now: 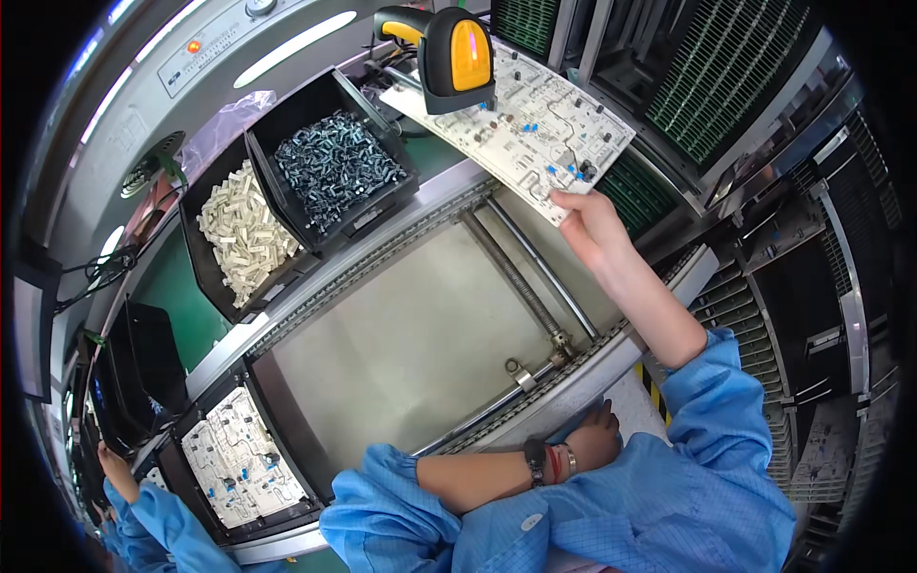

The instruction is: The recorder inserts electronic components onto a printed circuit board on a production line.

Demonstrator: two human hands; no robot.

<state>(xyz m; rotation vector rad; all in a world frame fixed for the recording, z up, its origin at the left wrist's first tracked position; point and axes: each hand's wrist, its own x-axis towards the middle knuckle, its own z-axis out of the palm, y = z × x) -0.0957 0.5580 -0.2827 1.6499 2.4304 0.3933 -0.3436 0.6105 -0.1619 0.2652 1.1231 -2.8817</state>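
The right hand pinches a white circuit board extending leftward beyond it; what the left hand holds is unclear.

A white printed circuit board, studded with small components (some bright blue, others black), lies at one o'clock, its length slanting from ten toward four, ten-o'clock end partly hidden, five-o'clock corner pinched by the right hand.

2 black bins of small parts; crumpled plastic bag; red lamp
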